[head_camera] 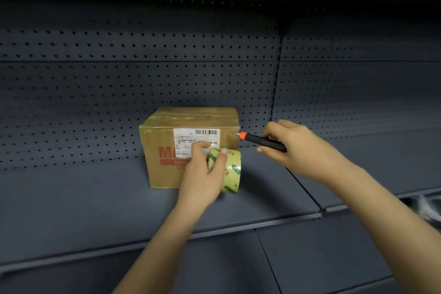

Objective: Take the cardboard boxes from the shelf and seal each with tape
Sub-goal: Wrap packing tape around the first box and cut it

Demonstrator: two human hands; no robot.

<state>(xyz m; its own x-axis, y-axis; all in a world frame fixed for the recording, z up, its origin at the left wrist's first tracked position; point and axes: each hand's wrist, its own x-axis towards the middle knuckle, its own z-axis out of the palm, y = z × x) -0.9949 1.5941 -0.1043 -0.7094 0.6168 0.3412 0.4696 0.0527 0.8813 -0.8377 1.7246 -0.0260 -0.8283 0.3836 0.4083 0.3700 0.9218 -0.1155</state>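
Note:
A brown cardboard box (167, 141) with a white barcode label and red lettering stands on the dark grey shelf (83, 198), against the pegboard back. Glossy tape runs across its top. My left hand (202, 174) grips a roll of yellowish tape with green print (232, 169) in front of the box's lower right. My right hand (293, 148) holds a black utility knife with an orange tip (260, 139); its blade points at the box's right edge, just touching or nearly so.
The perforated pegboard back panel (119, 90) rises behind the box. A seam between shelf sections (303, 186) runs to the right of the box. A lower shelf (310, 258) juts out below. An upper shelf overhangs in shadow at the top.

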